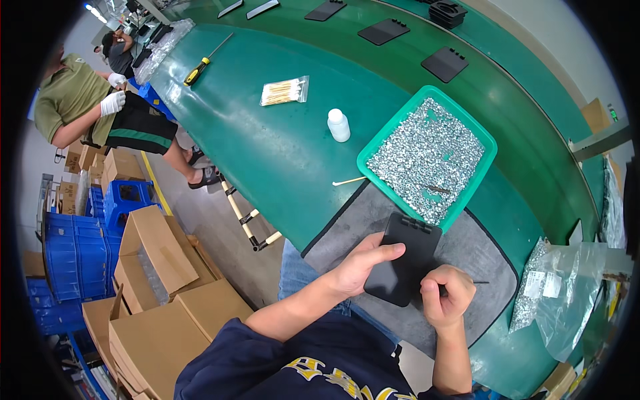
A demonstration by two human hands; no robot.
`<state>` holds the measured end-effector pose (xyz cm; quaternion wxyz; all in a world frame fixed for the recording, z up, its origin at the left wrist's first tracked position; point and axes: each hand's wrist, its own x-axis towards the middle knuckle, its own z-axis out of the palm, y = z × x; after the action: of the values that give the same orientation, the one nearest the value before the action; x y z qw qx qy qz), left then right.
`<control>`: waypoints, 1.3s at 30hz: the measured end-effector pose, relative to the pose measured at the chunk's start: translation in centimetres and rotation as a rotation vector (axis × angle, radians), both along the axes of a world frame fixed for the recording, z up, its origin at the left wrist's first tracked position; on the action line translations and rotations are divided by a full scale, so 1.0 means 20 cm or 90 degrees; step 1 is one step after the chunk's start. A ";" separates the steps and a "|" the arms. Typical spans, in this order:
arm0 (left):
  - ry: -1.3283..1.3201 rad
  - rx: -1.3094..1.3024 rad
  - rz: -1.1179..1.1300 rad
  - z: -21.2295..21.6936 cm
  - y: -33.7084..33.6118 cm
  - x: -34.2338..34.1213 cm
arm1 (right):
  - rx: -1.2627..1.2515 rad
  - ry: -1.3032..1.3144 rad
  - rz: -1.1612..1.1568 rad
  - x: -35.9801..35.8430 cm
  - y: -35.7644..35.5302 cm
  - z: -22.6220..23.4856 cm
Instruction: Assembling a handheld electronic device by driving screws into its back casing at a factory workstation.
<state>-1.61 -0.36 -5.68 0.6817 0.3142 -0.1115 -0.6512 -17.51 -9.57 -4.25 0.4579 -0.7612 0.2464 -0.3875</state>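
Your left hand (360,265) grips the black panel (405,259) over the grey mat (480,253); your right hand (445,298) pinches a thin pin (479,283) beside it.

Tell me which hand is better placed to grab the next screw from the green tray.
Right, probably. The right hand sits nearer the green tray, gripping only a thin tool; the left hand steadies the black panel.
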 end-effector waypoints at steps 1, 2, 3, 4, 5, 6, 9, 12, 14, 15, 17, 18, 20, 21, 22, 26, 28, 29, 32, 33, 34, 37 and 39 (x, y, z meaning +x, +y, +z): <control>0.003 -0.001 0.000 0.00 0.00 0.00 | 0.002 -0.001 -0.001 0.00 0.00 0.00; 0.005 -0.002 0.000 0.00 0.00 0.00 | 0.003 -0.002 -0.001 0.00 0.00 0.00; 0.007 -0.004 0.001 0.00 0.00 0.00 | 0.004 -0.003 -0.002 0.00 0.00 0.00; 0.007 -0.004 0.001 0.00 0.00 0.00 | 0.006 -0.005 -0.003 0.00 0.00 0.00; 0.006 -0.002 0.001 0.00 0.00 0.00 | 0.007 -0.006 -0.003 0.01 0.00 0.00; 0.004 -0.001 0.001 0.00 0.00 0.00 | 0.009 -0.007 -0.004 0.01 0.00 0.00; 0.001 0.001 0.001 0.01 0.00 0.00 | 0.014 -0.010 -0.006 0.00 0.01 0.00; -0.004 0.002 0.004 0.01 0.00 0.00 | 0.018 -0.012 -0.009 0.01 0.01 0.00; -0.005 0.003 0.005 0.01 0.00 0.00 | 0.021 -0.014 -0.010 0.01 0.01 0.00; -0.006 0.002 0.003 0.00 0.00 0.00 | 0.023 -0.016 -0.010 0.01 0.01 0.00; -0.008 0.000 0.000 -0.01 0.00 0.00 | 0.026 -0.018 -0.012 0.01 0.01 0.00; -0.009 0.000 -0.002 -0.01 0.00 0.00 | 0.027 -0.019 -0.012 0.01 0.01 0.00; -0.009 0.002 0.001 0.00 0.00 0.00 | 0.031 -0.021 -0.014 0.04 0.00 0.00; -0.009 0.005 0.003 0.00 0.00 0.00 | 0.032 -0.022 -0.014 0.01 0.02 0.00; -0.009 0.007 0.006 0.01 0.00 -0.01 | 0.033 -0.023 -0.015 0.01 0.02 0.00; -0.005 0.002 0.005 0.00 0.00 0.00 | 0.040 -0.027 -0.016 0.02 0.02 0.00; -0.001 -0.005 0.001 0.00 0.00 0.00 | 0.043 -0.030 -0.016 0.02 0.02 -0.01; -0.001 -0.005 0.000 0.00 0.00 0.00 | 0.044 -0.030 -0.017 0.02 0.02 0.00; 0.000 -0.008 -0.004 0.00 0.00 0.00 | 0.049 -0.032 -0.020 0.02 0.02 0.00; 0.000 -0.009 -0.006 0.00 0.00 0.00 | 0.050 -0.033 -0.021 0.02 0.03 0.00; 0.000 -0.009 -0.006 0.00 0.00 0.00 | 0.051 -0.034 -0.022 0.02 0.03 0.00; -0.007 -0.013 -0.002 0.00 0.00 0.00 | 0.057 -0.037 -0.023 0.02 0.04 -0.01; -0.009 -0.013 0.000 0.00 0.01 0.00 | 0.061 -0.040 -0.024 0.02 0.04 -0.01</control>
<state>-1.69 -0.26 -5.73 0.6838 0.3121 -0.1232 -0.6479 -17.09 -8.83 -4.40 0.4939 -0.7213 0.2643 -0.4074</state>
